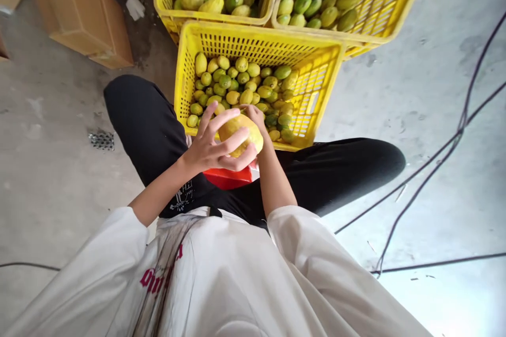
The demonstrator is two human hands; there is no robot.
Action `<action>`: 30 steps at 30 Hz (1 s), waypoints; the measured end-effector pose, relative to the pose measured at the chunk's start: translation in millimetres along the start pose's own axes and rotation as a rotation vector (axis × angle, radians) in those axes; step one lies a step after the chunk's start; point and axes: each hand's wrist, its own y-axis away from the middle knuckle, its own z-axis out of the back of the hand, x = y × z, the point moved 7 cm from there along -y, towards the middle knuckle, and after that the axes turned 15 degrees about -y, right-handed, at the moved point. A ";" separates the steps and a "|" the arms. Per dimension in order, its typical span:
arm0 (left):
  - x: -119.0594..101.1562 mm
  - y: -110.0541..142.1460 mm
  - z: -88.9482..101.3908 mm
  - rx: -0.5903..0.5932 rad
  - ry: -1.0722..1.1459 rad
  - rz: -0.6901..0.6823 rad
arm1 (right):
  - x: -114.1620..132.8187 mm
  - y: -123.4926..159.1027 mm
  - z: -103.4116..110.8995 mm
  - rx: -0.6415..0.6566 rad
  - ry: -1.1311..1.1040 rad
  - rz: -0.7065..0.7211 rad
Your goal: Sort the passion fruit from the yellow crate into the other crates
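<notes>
A large, bumpy yellow lemon (252, 130) is held up between my two hands, over the near edge of the front yellow crate (318, 89). My left hand (221, 142) wraps around its left and near side, with the fingers spread across the skin. On the far right side, my right hand (256, 117) grips the same lemon, its fingertips partly hidden behind the fruit. Inside the crate below lie many smaller green and yellow lemons (225, 81), heaped toward the left and middle.
Two more yellow crates stand behind, the left crate (213, 17) and right crate (389, 26), both holding green and yellow lemons. Cardboard boxes (79, 10) stand at upper left. Black cables (430, 160) cross the concrete floor at right. Something red (227, 179) sits between my legs.
</notes>
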 end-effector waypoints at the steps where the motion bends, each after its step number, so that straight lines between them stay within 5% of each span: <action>1: -2.9 -3.2 1.9 0.009 0.021 -0.009 | 2.8 4.7 13.5 -0.064 -0.135 -0.124; 4: -8.4 -5.8 5.8 0.005 0.084 -0.023 | 43.5 26.3 46.7 -0.069 -0.324 -0.098; 8: -12.8 0.6 9.2 -0.035 0.096 -0.067 | 132.2 91.9 82.4 0.170 -0.271 0.461; 11: -14.2 5.9 11.4 -0.023 0.087 -0.061 | 157.8 146.1 87.4 0.386 -0.111 0.517; 15: -14.9 9.4 8.3 0.083 0.115 -0.003 | 158.0 187.0 78.0 0.545 0.048 0.488; 21: -13.1 11.7 0.5 0.082 0.178 0.026 | 131.9 187.2 65.5 0.528 0.131 0.422; 30: -9.7 13.4 -10.8 -0.188 0.237 -0.121 | 149.1 207.0 50.7 0.719 0.059 0.904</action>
